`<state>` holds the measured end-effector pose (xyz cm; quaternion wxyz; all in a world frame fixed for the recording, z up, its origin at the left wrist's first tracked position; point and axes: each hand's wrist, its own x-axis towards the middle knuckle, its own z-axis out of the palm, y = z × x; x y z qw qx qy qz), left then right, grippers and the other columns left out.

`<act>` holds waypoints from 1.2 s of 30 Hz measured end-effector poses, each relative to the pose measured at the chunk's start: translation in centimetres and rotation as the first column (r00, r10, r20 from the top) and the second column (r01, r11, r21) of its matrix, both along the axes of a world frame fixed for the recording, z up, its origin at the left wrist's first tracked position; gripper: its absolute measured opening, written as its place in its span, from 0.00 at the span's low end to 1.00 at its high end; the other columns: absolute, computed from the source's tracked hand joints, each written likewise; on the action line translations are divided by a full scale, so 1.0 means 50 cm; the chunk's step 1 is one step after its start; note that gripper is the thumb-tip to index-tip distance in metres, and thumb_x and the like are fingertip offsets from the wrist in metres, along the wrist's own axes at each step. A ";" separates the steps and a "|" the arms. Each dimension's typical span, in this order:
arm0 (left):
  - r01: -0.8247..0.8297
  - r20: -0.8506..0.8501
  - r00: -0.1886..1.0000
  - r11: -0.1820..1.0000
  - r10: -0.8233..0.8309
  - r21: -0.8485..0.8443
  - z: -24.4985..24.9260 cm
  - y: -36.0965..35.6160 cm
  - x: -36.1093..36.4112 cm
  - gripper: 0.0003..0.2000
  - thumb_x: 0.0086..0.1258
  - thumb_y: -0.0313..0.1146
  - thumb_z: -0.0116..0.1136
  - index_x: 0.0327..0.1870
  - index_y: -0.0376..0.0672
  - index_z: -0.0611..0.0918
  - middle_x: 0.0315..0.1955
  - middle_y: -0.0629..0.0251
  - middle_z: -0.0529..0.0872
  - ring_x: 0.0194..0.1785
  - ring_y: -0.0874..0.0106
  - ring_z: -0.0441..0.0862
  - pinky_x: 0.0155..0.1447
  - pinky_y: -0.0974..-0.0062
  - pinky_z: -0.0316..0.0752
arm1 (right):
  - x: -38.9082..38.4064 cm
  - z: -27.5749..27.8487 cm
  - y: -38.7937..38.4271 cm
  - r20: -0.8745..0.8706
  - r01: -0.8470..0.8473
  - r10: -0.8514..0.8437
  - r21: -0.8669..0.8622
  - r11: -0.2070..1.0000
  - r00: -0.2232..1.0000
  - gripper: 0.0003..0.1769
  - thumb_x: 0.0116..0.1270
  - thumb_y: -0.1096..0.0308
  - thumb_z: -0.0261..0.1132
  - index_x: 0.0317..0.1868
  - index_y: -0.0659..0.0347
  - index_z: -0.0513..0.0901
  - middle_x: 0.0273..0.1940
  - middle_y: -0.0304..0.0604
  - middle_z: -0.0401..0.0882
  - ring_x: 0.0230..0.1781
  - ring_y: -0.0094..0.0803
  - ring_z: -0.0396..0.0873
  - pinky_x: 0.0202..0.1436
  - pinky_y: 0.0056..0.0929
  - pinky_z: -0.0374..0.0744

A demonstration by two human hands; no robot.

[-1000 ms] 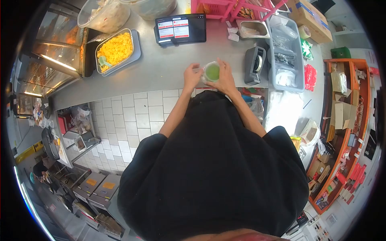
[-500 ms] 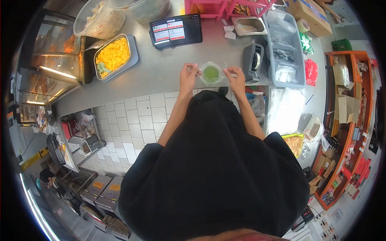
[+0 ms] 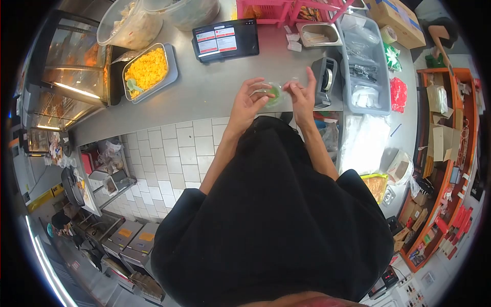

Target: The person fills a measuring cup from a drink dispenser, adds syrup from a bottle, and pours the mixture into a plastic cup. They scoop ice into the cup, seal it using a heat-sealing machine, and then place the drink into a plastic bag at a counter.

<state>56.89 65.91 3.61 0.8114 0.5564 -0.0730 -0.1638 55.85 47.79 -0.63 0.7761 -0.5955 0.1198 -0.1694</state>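
Observation:
A small round clear tub (image 3: 275,95) with green contents sits on the steel counter (image 3: 215,84), partly covered by fingers. My left hand (image 3: 249,105) reaches over its left side, fingers bent and spread apart, the tips at the rim. Just right of the tub is my right hand (image 3: 302,97), its thumb and a fingertip pinched together near the rim while another finger points up. A faint transparent piece shows by that pinch, too small to name.
A tape dispenser (image 3: 326,82) stands right of my right hand, beside a grey bin (image 3: 369,106) of packaged cutlery. Ahead is a tablet (image 3: 250,51); a tray of yellow food (image 3: 147,70) lies to the left. Pink baskets (image 3: 263,21) line the back.
My left hand has shifted right from the tub's left edge to partly over it, its fingers spreading. My right hand stays close by, one finger now raised.

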 end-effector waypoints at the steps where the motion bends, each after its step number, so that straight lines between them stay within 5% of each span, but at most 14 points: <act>1: 0.033 0.013 0.999 0.999 -0.033 0.021 0.000 -0.004 -0.001 0.22 0.78 0.26 0.55 0.70 0.39 0.68 0.53 0.54 0.83 0.55 0.68 0.83 0.64 0.67 0.75 | 0.001 0.007 -0.006 -0.013 -0.176 0.178 0.108 0.979 0.984 0.39 0.74 0.74 0.63 0.79 0.55 0.51 0.41 0.44 0.83 0.46 0.30 0.81 0.55 0.33 0.79; 3: -0.003 0.032 0.999 0.998 0.001 0.060 -0.008 -0.015 -0.001 0.22 0.76 0.26 0.57 0.69 0.39 0.69 0.52 0.55 0.84 0.55 0.67 0.83 0.64 0.67 0.75 | -0.002 0.022 -0.001 -0.007 -0.338 0.348 0.214 0.917 0.938 0.46 0.73 0.76 0.64 0.81 0.53 0.44 0.42 0.44 0.82 0.47 0.29 0.81 0.56 0.34 0.79; 5: -0.036 0.058 0.998 0.995 0.030 0.098 0.001 -0.020 0.001 0.22 0.74 0.26 0.60 0.68 0.39 0.71 0.51 0.56 0.85 0.55 0.66 0.83 0.65 0.67 0.75 | -0.005 0.033 0.031 -0.033 -0.417 0.416 -0.029 0.909 0.909 0.50 0.68 0.77 0.69 0.81 0.54 0.47 0.43 0.44 0.83 0.49 0.29 0.81 0.56 0.33 0.79; 7: -0.364 0.590 0.792 0.656 -0.155 0.661 0.030 -0.013 0.002 0.20 0.71 0.28 0.65 0.63 0.40 0.78 0.50 0.58 0.87 0.57 0.63 0.83 0.64 0.68 0.74 | 0.000 0.038 0.037 -0.007 -0.404 0.407 0.096 0.910 0.914 0.50 0.67 0.77 0.71 0.81 0.55 0.48 0.43 0.45 0.83 0.49 0.30 0.82 0.56 0.32 0.80; 8: -0.367 0.593 0.790 0.656 -0.155 0.660 0.031 -0.006 0.006 0.20 0.71 0.28 0.65 0.63 0.40 0.78 0.50 0.58 0.87 0.57 0.63 0.83 0.64 0.68 0.74 | 0.003 0.041 0.039 0.015 -0.395 0.401 0.220 0.892 0.916 0.50 0.66 0.76 0.72 0.80 0.56 0.50 0.42 0.46 0.84 0.49 0.30 0.82 0.57 0.32 0.80; 11: -0.443 0.608 0.794 0.674 -0.012 0.592 0.018 0.009 0.032 0.19 0.66 0.31 0.70 0.58 0.42 0.83 0.51 0.58 0.87 0.55 0.61 0.84 0.61 0.67 0.76 | 0.013 0.057 0.025 -0.037 -0.377 0.388 0.165 0.911 0.921 0.45 0.69 0.74 0.70 0.79 0.60 0.52 0.43 0.46 0.85 0.49 0.31 0.84 0.56 0.31 0.80; 14: -0.246 0.611 0.765 0.784 -0.205 0.570 -0.063 0.010 0.059 0.19 0.64 0.31 0.71 0.56 0.42 0.85 0.49 0.58 0.89 0.52 0.61 0.85 0.57 0.66 0.77 | 0.018 0.078 0.004 -0.093 -0.535 0.564 0.223 0.815 0.820 0.41 0.73 0.71 0.67 0.79 0.61 0.53 0.44 0.47 0.86 0.49 0.30 0.84 0.57 0.31 0.80; 16: 0.014 0.363 0.891 0.817 -0.272 0.577 -0.117 0.011 0.068 0.18 0.64 0.30 0.71 0.56 0.40 0.86 0.46 0.59 0.90 0.50 0.61 0.86 0.57 0.66 0.78 | 0.023 0.081 -0.009 -0.104 -0.553 0.576 0.187 0.812 0.811 0.39 0.75 0.70 0.65 0.79 0.60 0.54 0.46 0.48 0.86 0.50 0.31 0.84 0.59 0.32 0.79; 20: -0.172 0.527 0.824 0.794 -0.209 0.583 -0.098 -0.030 0.059 0.14 0.67 0.28 0.68 0.53 0.39 0.87 0.45 0.59 0.91 0.50 0.64 0.87 0.57 0.68 0.78 | 0.030 0.077 -0.014 -0.159 -0.491 0.511 0.148 0.858 0.845 0.33 0.77 0.70 0.62 0.78 0.58 0.58 0.48 0.51 0.87 0.49 0.33 0.86 0.63 0.34 0.78; 22: -0.027 0.305 0.947 0.915 -0.106 0.402 -0.093 -0.050 0.047 0.12 0.69 0.30 0.68 0.51 0.38 0.88 0.43 0.60 0.92 0.46 0.70 0.87 0.56 0.71 0.77 | 0.029 0.077 -0.014 -0.169 -0.472 0.501 0.185 0.862 0.849 0.32 0.78 0.70 0.61 0.78 0.58 0.59 0.49 0.52 0.87 0.50 0.34 0.86 0.62 0.35 0.79; 25: 0.174 0.080 0.972 0.901 -0.223 0.397 -0.151 -0.026 0.060 0.10 0.70 0.31 0.67 0.48 0.36 0.89 0.40 0.63 0.92 0.44 0.75 0.85 0.55 0.73 0.76 | 0.031 0.077 -0.023 -0.200 -0.462 0.517 0.267 0.846 0.832 0.31 0.78 0.71 0.60 0.77 0.58 0.61 0.51 0.53 0.86 0.51 0.36 0.86 0.61 0.35 0.80; 33: 0.161 0.035 0.984 0.964 -0.172 0.211 -0.169 -0.025 0.069 0.10 0.73 0.34 0.65 0.43 0.35 0.90 0.35 0.65 0.91 0.40 0.78 0.84 0.52 0.76 0.76 | 0.033 0.062 -0.056 -0.221 -0.441 0.518 0.317 0.840 0.827 0.26 0.78 0.71 0.61 0.73 0.58 0.67 0.48 0.54 0.88 0.50 0.39 0.88 0.54 0.34 0.82; 35: 0.064 0.020 0.998 0.987 -0.067 0.148 -0.183 -0.041 0.066 0.10 0.74 0.34 0.64 0.43 0.35 0.90 0.35 0.65 0.91 0.39 0.79 0.83 0.51 0.76 0.76 | 0.034 0.072 -0.083 -0.407 -0.399 0.297 -0.192 0.897 0.864 0.21 0.73 0.72 0.64 0.64 0.64 0.74 0.41 0.54 0.89 0.46 0.37 0.89 0.51 0.36 0.83; 36: -0.055 -0.096 0.994 0.998 0.055 -0.006 -0.202 -0.055 0.065 0.11 0.75 0.34 0.63 0.44 0.35 0.89 0.35 0.66 0.91 0.39 0.79 0.83 0.49 0.76 0.76 | 0.033 0.093 -0.085 -0.405 -0.405 0.303 -0.194 0.894 0.863 0.21 0.73 0.72 0.64 0.64 0.64 0.74 0.41 0.54 0.89 0.46 0.37 0.89 0.51 0.36 0.83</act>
